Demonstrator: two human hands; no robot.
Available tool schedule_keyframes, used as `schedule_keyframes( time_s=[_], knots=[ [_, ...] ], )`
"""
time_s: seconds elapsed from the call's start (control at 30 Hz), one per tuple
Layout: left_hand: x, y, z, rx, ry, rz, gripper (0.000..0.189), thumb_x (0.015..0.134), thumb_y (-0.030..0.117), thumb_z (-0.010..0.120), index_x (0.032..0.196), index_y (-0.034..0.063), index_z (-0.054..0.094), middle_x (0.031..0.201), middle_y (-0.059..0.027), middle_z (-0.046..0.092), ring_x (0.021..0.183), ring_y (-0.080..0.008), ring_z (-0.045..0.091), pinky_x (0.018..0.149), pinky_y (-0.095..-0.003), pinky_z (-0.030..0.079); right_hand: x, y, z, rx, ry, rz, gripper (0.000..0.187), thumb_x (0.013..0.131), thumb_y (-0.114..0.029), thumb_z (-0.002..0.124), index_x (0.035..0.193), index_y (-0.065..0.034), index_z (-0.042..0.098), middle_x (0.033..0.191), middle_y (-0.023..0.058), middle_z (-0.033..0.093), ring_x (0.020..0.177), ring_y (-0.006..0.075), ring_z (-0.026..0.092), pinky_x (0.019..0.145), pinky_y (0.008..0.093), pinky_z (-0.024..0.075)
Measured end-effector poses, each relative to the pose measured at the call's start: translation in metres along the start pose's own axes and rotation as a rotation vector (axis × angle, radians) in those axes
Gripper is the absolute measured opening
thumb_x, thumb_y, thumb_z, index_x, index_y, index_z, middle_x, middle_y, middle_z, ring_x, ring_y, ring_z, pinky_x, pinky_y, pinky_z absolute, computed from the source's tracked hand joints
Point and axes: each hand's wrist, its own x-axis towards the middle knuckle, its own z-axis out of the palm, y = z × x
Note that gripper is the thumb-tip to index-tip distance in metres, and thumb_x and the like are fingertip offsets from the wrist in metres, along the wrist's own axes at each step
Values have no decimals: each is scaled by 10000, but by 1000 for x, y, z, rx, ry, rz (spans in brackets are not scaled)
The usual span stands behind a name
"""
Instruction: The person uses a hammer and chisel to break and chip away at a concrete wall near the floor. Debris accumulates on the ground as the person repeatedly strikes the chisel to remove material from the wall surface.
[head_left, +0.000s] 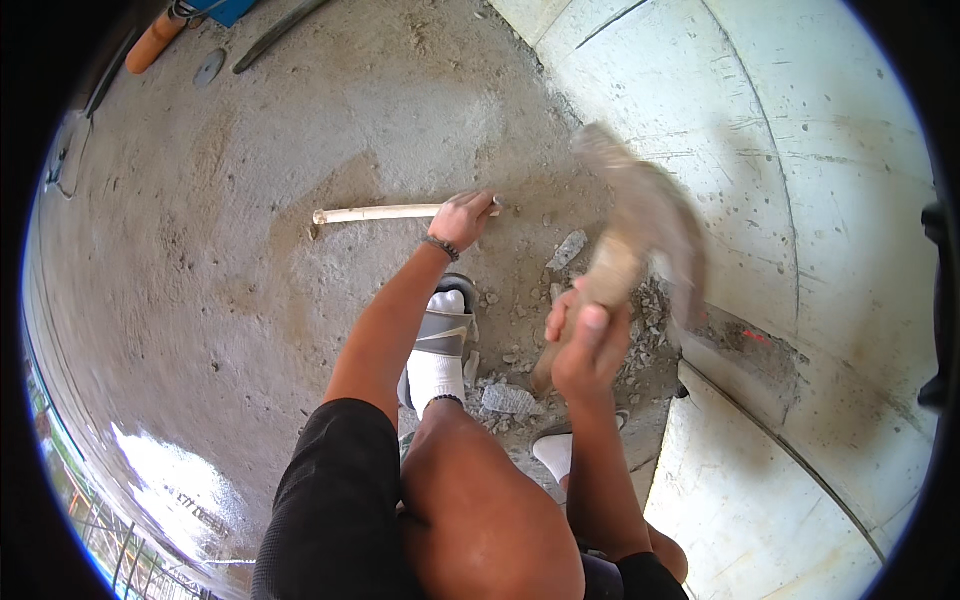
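My right hand (592, 337) is closed round the wooden handle (616, 274) of a pick-like hammer. The tool's long curved head (667, 210) is blurred and sits beside the pale wall. Around the end of a thin pale stick (375, 214), which lies along the concrete floor, are the fingers of my left hand (465, 217). A small round tip shows just past those fingers. Below the hammer, broken concrete rubble (649, 330) lies at the foot of the wall, near a rough, dark recess (757, 352) with a red mark.
Larger concrete chunks (510, 400) lie between my feet, which wear sandals and white socks. Pale wall panels (750, 187) rise at the right. At the upper left are an orange tool handle (156, 41), a grey disc (209, 67) and a dark bar (274, 34).
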Motion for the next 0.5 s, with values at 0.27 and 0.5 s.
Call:
schedule_keyframes(
  time_s=[0.27,0.5],
  knots=[
    [-5,8,4,0,47,36,162,849,133,641,975,33,623,904,-146,664,868,-325,644,738,-406,521,-9,-6,-10,-3,-172,138,431,983,-374,441,1147,24,455,714,60,507,560,106,460,509,251,378],
    [-14,6,4,-2,16,96,182,824,112,655,990,43,624,964,-128,672,908,-314,646,755,-393,532,-22,4,-21,5,-201,-6,453,995,-305,431,1282,46,422,691,29,540,576,98,495,519,258,411]
  ],
)
